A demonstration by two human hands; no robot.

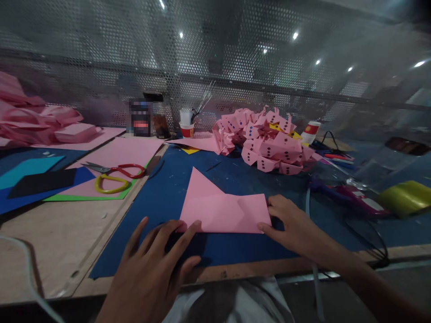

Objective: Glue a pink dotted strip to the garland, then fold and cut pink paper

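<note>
A folded sheet of pink paper (222, 211) lies on a blue mat (161, 193), with a pointed flap rising at its left. My left hand (151, 260) has its fingers spread, and two fingertips touch the paper's lower left edge. At the paper's right end, my right hand (292, 224) holds the short edge, its thumb on the lower corner and its fingers curled at the upper part. Beyond the paper sits a heap of pink folded paper pieces (272, 148) with dark diamond marks.
Left of the mat, scissors (114, 172) with red and yellow handles lie on pink and green sheets, beside blue and black sheets (43, 181). Paper cups (186, 128) stand at the back. A glue gun (357, 199) and a yellow roll (406, 197) are at right, with cables nearby.
</note>
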